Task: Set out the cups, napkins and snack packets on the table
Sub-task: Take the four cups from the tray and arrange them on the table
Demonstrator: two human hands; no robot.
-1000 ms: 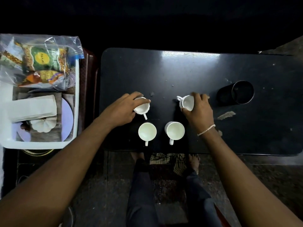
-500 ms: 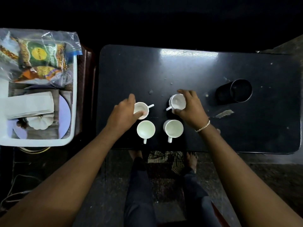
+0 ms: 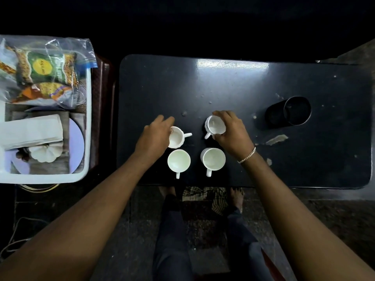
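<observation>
Nearest us on the dark bench stand two white cups, the near left cup and the near right cup, both upright with handles pointing toward us. Just beyond them we are settling a second pair. To do this well, we judge each far cup should go down flat, in line behind its near partner, with handles turned to match, and be let go only once steady.

Our left hand lies over the left side of the far left cup, fingers loosely curled on its rim; its handle points right. Whether the cup is gripped or merely touched we cannot tell. Our right hand closes narrowly round the far right cup, thumb near, fingers at the far rim.

At far left, off the bench, a white tub holds the napkins and, farther back, the bagged snack packets, not yet set out. A black tumbler stands at far right.
</observation>
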